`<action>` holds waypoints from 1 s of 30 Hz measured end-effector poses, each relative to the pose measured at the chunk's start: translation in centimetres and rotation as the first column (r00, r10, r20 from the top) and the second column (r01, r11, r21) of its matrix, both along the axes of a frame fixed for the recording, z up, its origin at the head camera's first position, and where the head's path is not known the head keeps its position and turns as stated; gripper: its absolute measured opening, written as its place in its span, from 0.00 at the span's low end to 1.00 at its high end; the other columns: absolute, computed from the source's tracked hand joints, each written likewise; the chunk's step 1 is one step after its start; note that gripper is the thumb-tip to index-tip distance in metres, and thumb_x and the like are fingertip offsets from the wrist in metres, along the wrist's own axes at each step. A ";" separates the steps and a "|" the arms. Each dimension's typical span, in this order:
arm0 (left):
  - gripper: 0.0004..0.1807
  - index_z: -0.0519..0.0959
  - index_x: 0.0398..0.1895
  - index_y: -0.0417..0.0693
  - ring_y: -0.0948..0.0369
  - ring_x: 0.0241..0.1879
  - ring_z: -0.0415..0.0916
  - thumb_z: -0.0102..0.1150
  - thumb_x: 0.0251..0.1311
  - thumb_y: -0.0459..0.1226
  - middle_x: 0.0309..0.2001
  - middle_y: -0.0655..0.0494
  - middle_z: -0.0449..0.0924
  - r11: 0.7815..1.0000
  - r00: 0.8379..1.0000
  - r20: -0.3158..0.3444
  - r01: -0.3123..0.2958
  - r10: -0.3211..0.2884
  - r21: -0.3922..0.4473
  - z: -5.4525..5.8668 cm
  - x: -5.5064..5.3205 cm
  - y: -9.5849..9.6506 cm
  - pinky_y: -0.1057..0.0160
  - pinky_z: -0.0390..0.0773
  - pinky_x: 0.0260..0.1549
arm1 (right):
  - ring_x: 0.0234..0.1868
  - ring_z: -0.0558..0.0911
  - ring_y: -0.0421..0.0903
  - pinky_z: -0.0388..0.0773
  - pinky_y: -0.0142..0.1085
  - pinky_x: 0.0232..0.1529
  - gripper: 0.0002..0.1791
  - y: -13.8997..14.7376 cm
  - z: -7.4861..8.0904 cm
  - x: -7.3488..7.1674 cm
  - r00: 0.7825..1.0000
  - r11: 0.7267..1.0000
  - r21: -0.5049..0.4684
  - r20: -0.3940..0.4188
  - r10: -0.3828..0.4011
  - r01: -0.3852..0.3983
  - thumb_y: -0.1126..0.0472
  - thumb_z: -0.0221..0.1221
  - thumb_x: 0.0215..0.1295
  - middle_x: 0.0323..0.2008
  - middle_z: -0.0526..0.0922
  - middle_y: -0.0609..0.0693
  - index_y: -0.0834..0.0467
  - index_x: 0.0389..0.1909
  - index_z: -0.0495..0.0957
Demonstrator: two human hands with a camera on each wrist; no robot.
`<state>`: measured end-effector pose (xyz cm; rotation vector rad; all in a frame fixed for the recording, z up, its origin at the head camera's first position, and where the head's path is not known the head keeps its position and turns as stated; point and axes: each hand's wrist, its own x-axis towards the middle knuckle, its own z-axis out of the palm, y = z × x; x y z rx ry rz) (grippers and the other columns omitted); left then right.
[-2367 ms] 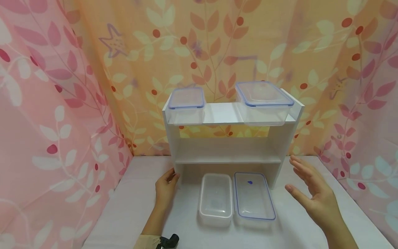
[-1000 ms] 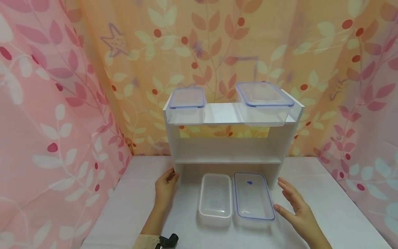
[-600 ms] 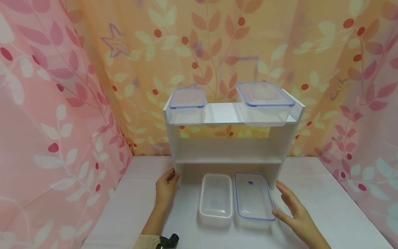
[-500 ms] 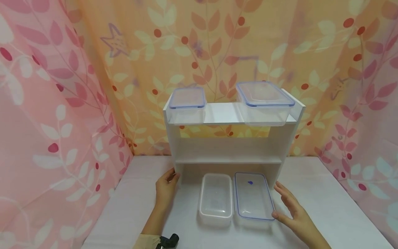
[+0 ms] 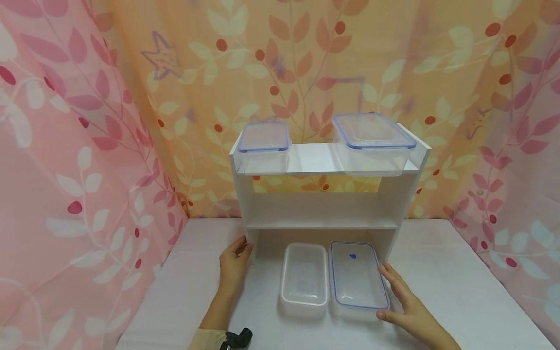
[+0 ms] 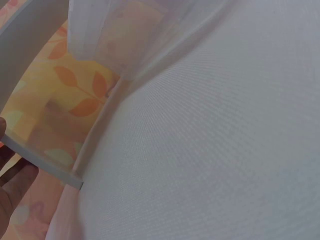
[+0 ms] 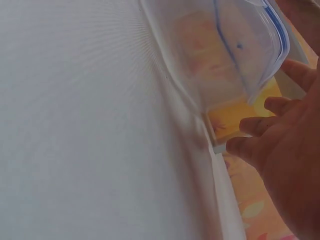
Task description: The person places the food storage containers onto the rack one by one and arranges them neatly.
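Note:
My left hand [image 5: 233,266] pinches the lower front edge of the left side panel of a white shelf unit [image 5: 321,227]; in the left wrist view, the thumb and fingers lie on opposite faces of that panel [image 6: 47,165]. Fingers spread, my right hand [image 5: 407,307] is at the right side of a clear food container with a blue-rimmed lid [image 5: 358,281]. Its thumb is by the near right corner, the fingertips along the right rim. Left of it stands a second clear container with a whitish rim [image 5: 305,277]. Both containers sit at the front of the bottom level.
On the top shelf are two more clear containers with blue-edged lids, a smaller one [image 5: 264,148] on the left and a larger one [image 5: 374,143] on the right. White cloth covers the table [image 5: 442,272]. Floral curtains [image 5: 302,63] hang behind and at both sides.
My right hand has come in from the right and moved down toward the near right corner of the blue-rimmed container. The left hand and the containers have stayed in place.

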<state>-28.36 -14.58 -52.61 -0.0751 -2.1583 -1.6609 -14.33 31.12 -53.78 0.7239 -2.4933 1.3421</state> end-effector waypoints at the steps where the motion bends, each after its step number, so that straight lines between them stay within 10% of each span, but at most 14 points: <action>1: 0.19 0.83 0.58 0.40 0.50 0.49 0.86 0.68 0.66 0.36 0.49 0.44 0.88 1.000 1.000 -0.001 0.000 0.000 0.000 0.0 0.0 0.0 0.68 0.83 0.43 | 0.79 0.43 0.25 0.52 0.14 0.64 0.58 0.0 0.0 0.0 1.000 1.000 0.004 0.002 0.000 0.000 0.70 0.75 0.51 0.83 0.42 0.55 0.59 0.81 0.52; 18: 0.18 0.84 0.58 0.43 0.53 0.49 0.86 0.68 0.66 0.37 0.49 0.48 0.88 1.000 1.000 0.019 0.012 -0.012 -0.016 0.2 0.0 -0.1 0.73 0.81 0.40 | 0.75 0.33 0.19 0.39 0.16 0.63 0.65 -0.3 -1.0 0.0 0.988 0.998 -0.035 0.148 0.048 -0.043 0.68 0.76 0.51 0.82 0.30 0.64 0.53 0.83 0.42; 21: 0.19 0.84 0.59 0.43 0.52 0.50 0.86 0.68 0.66 0.37 0.50 0.47 0.88 1.000 1.000 0.020 0.009 -0.008 -0.023 0.2 0.0 -0.1 0.69 0.82 0.42 | 0.74 0.32 0.19 0.32 0.46 0.76 0.66 -0.6 -1.0 0.0 0.984 0.996 -0.074 0.167 0.064 -0.052 0.69 0.76 0.50 0.81 0.27 0.65 0.53 0.83 0.43; 25: 0.20 0.83 0.60 0.42 0.52 0.50 0.86 0.68 0.66 0.38 0.50 0.47 0.88 0.999 1.000 0.026 0.000 0.001 -0.035 0.1 0.1 -0.1 0.66 0.83 0.44 | 0.74 0.30 0.19 0.30 0.83 0.55 0.66 -0.9 -1.4 -0.2 0.983 0.993 -0.110 0.175 0.062 -0.043 0.68 0.77 0.48 0.81 0.26 0.65 0.54 0.83 0.45; 30: 0.20 0.83 0.59 0.42 0.52 0.50 0.86 0.68 0.66 0.38 0.50 0.47 0.88 0.999 1.000 0.029 -0.002 0.003 -0.035 0.1 0.0 -0.1 0.70 0.81 0.43 | 0.76 0.29 0.23 0.23 0.51 0.72 0.64 -1.1 -1.8 -0.3 0.987 0.995 -0.101 0.156 0.025 -0.009 0.64 0.78 0.49 0.82 0.27 0.61 0.54 0.83 0.46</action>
